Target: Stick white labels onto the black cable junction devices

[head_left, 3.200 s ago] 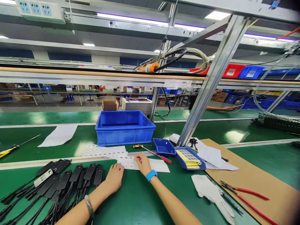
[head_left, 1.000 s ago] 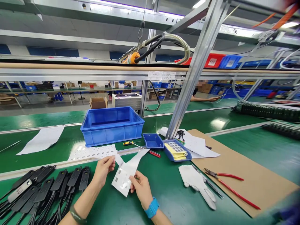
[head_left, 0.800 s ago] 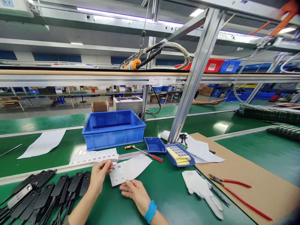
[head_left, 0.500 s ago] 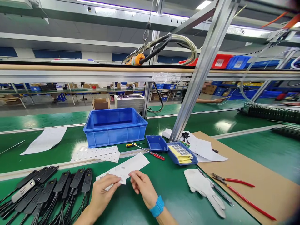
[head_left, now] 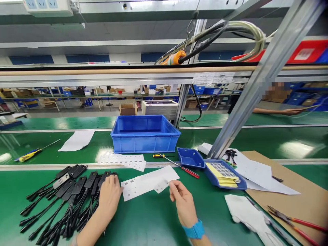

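My left hand [head_left: 109,196] rests on the near end of a pile of black connectors with cables [head_left: 69,194], its fingers curled over one connector. My right hand [head_left: 183,202] hovers just right of a white label sheet [head_left: 148,181] that lies flat on the green bench. Its thumb and forefinger are pinched together; what they hold is too small to make out. A blue band is on that wrist.
Behind the sheet are another label sheet [head_left: 123,160], a blue crate [head_left: 145,145], a red-handled screwdriver [head_left: 189,172], a small blue bin [head_left: 189,158] and a tray of yellow label sheets [head_left: 222,171]. At right lie a white glove [head_left: 246,213], red pliers [head_left: 299,222] and cardboard [head_left: 294,191]. A slanted metal post [head_left: 256,92] rises there.
Both hands lifted the label sheet, then let it down on the bench. My left hand has gone left onto the black connectors; my right hand came away pinched.
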{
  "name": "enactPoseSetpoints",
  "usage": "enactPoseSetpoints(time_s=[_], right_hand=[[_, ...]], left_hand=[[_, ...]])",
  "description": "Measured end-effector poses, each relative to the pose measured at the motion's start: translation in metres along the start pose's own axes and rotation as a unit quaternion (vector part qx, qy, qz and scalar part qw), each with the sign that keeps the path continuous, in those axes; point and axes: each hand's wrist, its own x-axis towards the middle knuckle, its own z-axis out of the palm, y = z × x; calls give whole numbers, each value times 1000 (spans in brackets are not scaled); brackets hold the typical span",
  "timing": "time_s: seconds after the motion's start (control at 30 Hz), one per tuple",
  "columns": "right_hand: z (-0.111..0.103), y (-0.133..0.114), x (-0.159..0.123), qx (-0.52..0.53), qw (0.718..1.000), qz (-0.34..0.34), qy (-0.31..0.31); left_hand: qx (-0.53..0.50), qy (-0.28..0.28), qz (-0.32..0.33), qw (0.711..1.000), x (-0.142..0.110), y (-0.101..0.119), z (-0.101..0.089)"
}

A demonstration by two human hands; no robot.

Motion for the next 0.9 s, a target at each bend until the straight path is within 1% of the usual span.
enactPoseSetpoints(time_s=[0.03, 0.1, 0.2, 0.27, 0.3, 0.33, 0.37, 0.4, 0.43, 0.47, 0.5, 0.53, 0.57, 0.6, 0.63, 0.67, 0.7, 0.77, 0.83, 0.9], right_hand=[[-1, -1, -1, 2, 1000, 1, 2], [-1, -2, -4, 7, 1000, 2, -4], [2, -3, -9, 27, 999, -1, -28], [3, -5, -12, 53, 998, 5, -46], [3, -6, -13, 71, 996, 11, -52], [3, -8, -13, 92, 994, 17, -55], [2, -10, -13, 115, 992, 22, -56], [1, -12, -12, 138, 989, 25, -55], [1, -13, -11, 159, 985, 28, -53], [0, -15, -9, 177, 982, 30, -50], [-1, -16, -7, 191, 980, 31, -46], [-3, -17, -4, 200, 978, 32, -41], [-4, -18, -2, 205, 977, 33, -37], [-5, -18, 0, 208, 977, 34, -34], [-6, -17, 2, 209, 977, 35, -32], [-6, -16, 4, 208, 977, 36, -33], [-7, -14, 6, 205, 977, 38, -35], [-8, -9, 9, 187, 981, 43, -41], [-7, -3, 11, 150, 987, 42, -45], [-6, 2, 12, 101, 993, 31, -48]], left_hand=[[33, -10, -14, 999, -1, -6, 3], [60, -31, -14, 998, -5, -15, 10], [46, -73, -13, 996, -9, -18, 11], [-12, -82, -31, 996, -10, -16, 1], [-65, -76, -39, 994, -9, -13, -6], [-138, -67, -39, 987, -8, -10, -13], [-229, -65, -34, 971, -7, -5, -20], [-336, -80, -31, 938, -5, 2, -27], [-449, -116, -29, 886, -3, 11, -31], [-554, -164, -30, 816, -1, 22, -33], [-644, -212, -41, 734, 0, 35, -32], [-712, -254, -61, 652, 2, 48, -29], [-760, -283, -87, 579, 4, 60, -24], [-791, -299, -109, 523, 5, 73, -18], [-810, -306, -126, 484, 6, 83, -12], [-821, -311, -136, 458, 6, 92, -5], [-829, -318, -132, 441, 7, 98, 1], [-841, -327, -102, 418, 6, 104, 10], [-851, -336, -69, 397, 5, 103, 15], [-854, -348, -48, 384, 4, 100, 18]])
